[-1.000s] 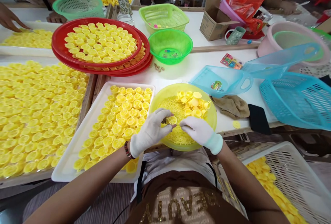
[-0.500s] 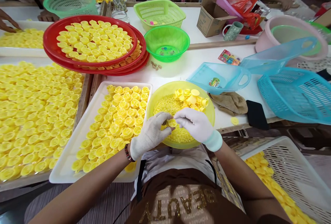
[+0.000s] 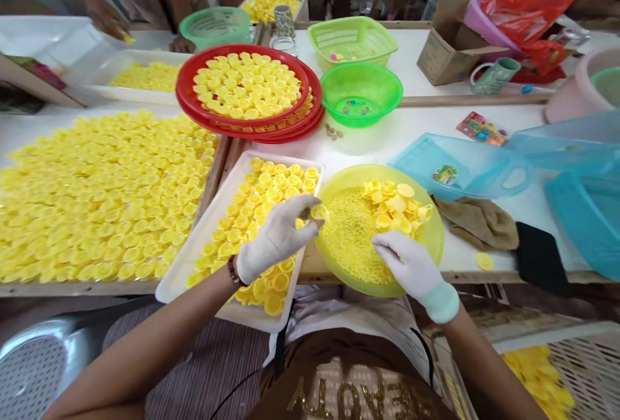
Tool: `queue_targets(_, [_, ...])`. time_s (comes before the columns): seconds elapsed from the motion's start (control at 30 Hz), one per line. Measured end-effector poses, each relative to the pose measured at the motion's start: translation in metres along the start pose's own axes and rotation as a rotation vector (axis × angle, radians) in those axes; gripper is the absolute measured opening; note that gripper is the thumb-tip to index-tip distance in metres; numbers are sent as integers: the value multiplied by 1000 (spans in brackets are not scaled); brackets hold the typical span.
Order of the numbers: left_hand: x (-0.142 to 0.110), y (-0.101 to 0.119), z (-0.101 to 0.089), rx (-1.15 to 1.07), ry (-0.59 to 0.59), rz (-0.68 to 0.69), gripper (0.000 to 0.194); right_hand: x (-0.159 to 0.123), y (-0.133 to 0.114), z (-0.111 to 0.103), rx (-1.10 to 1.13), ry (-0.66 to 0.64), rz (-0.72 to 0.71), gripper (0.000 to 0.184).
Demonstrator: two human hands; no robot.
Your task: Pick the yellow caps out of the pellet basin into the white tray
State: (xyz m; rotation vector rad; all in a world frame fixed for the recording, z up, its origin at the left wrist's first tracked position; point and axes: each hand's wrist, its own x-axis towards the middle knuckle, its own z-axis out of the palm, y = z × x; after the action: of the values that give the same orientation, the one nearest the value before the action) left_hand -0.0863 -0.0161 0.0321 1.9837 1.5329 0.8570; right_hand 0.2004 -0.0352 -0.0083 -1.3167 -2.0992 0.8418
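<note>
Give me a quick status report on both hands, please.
Left hand: holding yellow cup. Right hand: over yellow bowl, grip contents unclear. No obstruction seen between hands.

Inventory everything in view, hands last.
Small cups: many, yellow, trays, basin, left side
Basin: one, yellow, front centre
Granules: uncountable, yellow, in basin
Near tray: one, white, left of basin
Stacked trays: several, red, behind near tray
Bowl: one, green, middle
Baskets: two, green, back
Plasticware: several, blue, right
Cloth: one, brown, right of basin
Flat object: one, black, beside cloth
Box: one, brown, back right
Mug: one, green, beside box
Bag: one, red, back right
Left hand: one, white glove, holding small cup
Right hand: one, white glove, over basin
</note>
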Motion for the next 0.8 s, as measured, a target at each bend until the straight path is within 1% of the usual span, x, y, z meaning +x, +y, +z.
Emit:
queue_targets(0.07, [5, -21, -31, 94, 120, -61, 31, -7, 6, 8, -49, -24, -34, 19])
queue_targets(0.17, [14, -62, -72, 305, 260, -145, 33, -11, 10, 17, -95, -9, -81, 21])
queue_targets(0.23, [22, -89, -89, 465, 301, -196, 30, -12, 10, 18, -108, 10, -99, 22])
queue_targets(0.27, [26, -102, -93, 521, 290, -225, 30, -12, 10, 19, -112, 20, -102, 22])
queue_targets(0.3, [30, -112, -95, 567, 257, -254, 29, -12, 10, 19, -114, 31, -104, 23])
queue_targets(0.37, [37, -127, -94, 624, 155, -301, 29, -12, 10, 19, -122, 47, -106, 23])
queue_targets(0.47, [46, -137, -85, 666, 39, -330, 29, -14, 12, 19, -145, 49, -117, 23])
queue_targets(0.57, [54, -141, -76, 684, -12, -365, 27, -14, 15, 21, -171, 63, -144, 22])
queue_targets(0.67, [62, -143, -73, 702, -57, -394, 24, -13, 16, 21, -188, 72, -170, 22])
queue_targets(0.8, [63, -146, -76, 706, -77, -387, 39, -12, 14, 22, -209, 40, -169, 22])
